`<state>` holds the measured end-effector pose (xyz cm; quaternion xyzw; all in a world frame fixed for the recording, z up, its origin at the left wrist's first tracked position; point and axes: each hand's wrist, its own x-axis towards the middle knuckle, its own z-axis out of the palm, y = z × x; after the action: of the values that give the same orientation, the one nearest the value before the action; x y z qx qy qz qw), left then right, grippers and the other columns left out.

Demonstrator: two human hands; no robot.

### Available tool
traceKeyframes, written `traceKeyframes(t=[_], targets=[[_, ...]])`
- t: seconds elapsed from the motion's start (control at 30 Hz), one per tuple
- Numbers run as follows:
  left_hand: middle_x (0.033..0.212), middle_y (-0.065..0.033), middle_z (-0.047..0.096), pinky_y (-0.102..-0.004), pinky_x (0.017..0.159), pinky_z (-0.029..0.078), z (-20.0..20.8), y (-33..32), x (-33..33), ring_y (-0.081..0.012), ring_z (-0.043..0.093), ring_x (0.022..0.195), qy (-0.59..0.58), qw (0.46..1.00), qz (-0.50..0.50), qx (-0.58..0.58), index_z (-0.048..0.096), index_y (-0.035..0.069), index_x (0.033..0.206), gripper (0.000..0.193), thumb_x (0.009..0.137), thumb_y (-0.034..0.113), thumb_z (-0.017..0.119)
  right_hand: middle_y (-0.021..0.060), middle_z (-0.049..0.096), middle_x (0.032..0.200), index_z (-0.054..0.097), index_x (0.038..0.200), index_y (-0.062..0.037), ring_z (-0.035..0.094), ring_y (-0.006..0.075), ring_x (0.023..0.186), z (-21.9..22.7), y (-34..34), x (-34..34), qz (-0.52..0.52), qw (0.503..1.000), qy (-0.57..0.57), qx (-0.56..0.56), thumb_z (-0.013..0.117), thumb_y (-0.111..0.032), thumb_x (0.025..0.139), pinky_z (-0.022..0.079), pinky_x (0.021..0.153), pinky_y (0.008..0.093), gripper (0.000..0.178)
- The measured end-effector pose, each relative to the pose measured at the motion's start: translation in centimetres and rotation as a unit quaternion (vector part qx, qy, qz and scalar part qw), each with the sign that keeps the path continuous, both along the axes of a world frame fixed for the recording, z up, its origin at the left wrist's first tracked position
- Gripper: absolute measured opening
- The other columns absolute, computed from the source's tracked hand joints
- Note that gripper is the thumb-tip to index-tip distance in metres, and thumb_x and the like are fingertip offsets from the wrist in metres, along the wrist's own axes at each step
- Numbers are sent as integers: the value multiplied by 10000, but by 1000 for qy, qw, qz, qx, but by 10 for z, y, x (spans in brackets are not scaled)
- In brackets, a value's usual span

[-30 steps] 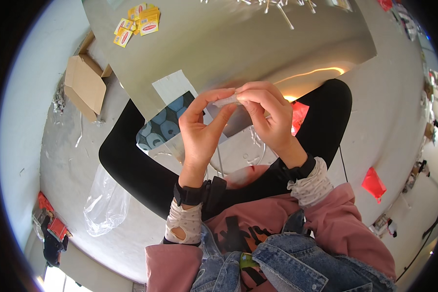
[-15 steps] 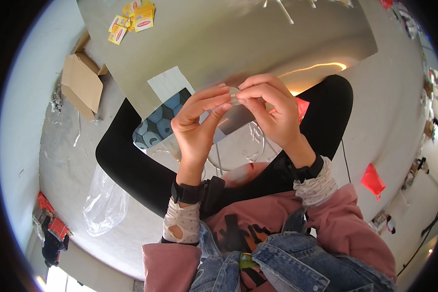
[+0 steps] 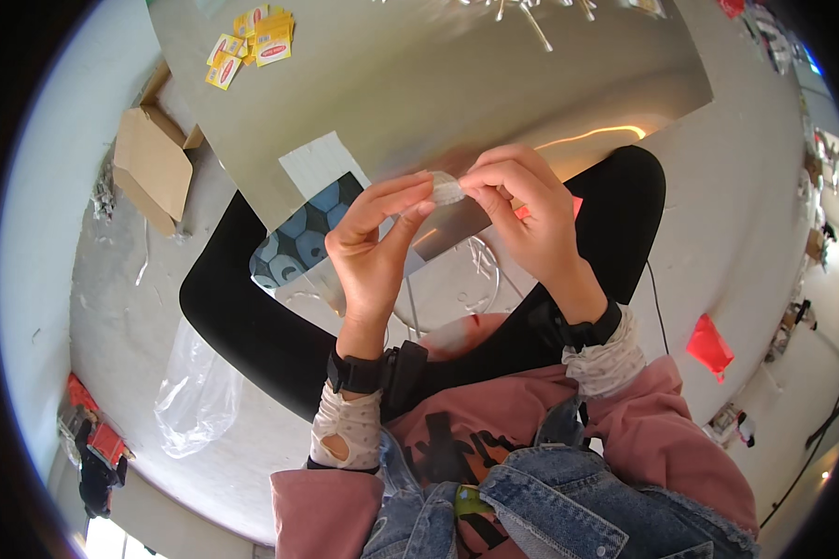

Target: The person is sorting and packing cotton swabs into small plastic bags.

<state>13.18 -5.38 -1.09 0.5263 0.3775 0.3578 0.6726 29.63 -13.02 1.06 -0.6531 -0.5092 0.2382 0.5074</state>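
Note:
Between my hands, above the near edge of the metal-topped table (image 3: 419, 102), is a small, whitish, translucent rounded piece (image 3: 447, 189). My left hand (image 3: 375, 235) pinches its left side between thumb and fingers. At its right edge, my right hand (image 3: 534, 212) has thumb and fingertips pressed together. What exactly lies between the right fingertips is too small to make out. Below my left hand, a blue-grey patterned pad (image 3: 308, 231) lies at the table's edge, with a white sheet of paper (image 3: 324, 164) just beyond it.
Yellow packets (image 3: 272, 39) lie at the table's far left, and shiny thin metal pieces (image 3: 536, 26) at its far edge. An open cardboard box (image 3: 152, 168) and a clear plastic bag (image 3: 199, 396) are on the floor to the left. A red item (image 3: 709, 347) lies to the right.
My hands have drawn slightly apart, so more of the whitish piece shows between them. The whole view has shifted a little.

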Motion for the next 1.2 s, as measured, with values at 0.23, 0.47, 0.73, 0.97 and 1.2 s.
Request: traceKeyframes(t=[0.23, 0.47, 0.73, 0.97, 1.2], targets=[[1078, -102, 730, -287, 911, 504, -2, 0, 1, -173, 666, 1015, 3, 1000, -2, -7, 767, 8, 999, 171, 835, -37, 746, 73, 617, 1020, 684, 983, -4, 611, 115, 828, 1, -2, -4, -27, 990, 118, -68, 646, 29, 912, 489, 645, 223, 86], [1072, -92, 729, -263, 835, 532, -1, -1, 2, -154, 663, 994, -6, 1000, 0, 7, 770, 19, 1004, 170, 843, -28, 745, 62, 617, 932, 664, 933, -21, 581, 122, 743, -3, -1, -4, -37, 996, 71, -25, 641, 44, 894, 444, 571, 228, 79], [1080, -107, 724, -270, 845, 530, 3, -1, 2, -167, 660, 997, 16, 1000, -10, 9, 761, -2, 1004, 167, 847, -50, 728, 45, 623, 925, 662, 916, -28, 567, 108, 694, 10, 4, -4, -7, 998, -57, -22, 649, 54, 881, 420, 558, 248, 90], [1079, -78, 723, -243, 720, 569, 2, -3, 3, -125, 657, 948, 13, 1000, -4, -1, 772, 23, 999, 160, 849, -19, 739, 45, 611, 953, 685, 916, -5, 590, 80, 742, 3, -1, -5, -29, 997, 36, -63, 685, 46, 880, 478, 633, 199, 62], [1076, -76, 722, -247, 720, 569, 1, -2, 2, -122, 655, 949, 17, 1000, -9, 11, 770, 17, 1003, 155, 853, -9, 740, 26, 616, 941, 676, 905, -20, 541, 76, 739, 0, 0, -12, -68, 984, 163, -37, 680, 18, 890, 418, 613, 216, 42]])
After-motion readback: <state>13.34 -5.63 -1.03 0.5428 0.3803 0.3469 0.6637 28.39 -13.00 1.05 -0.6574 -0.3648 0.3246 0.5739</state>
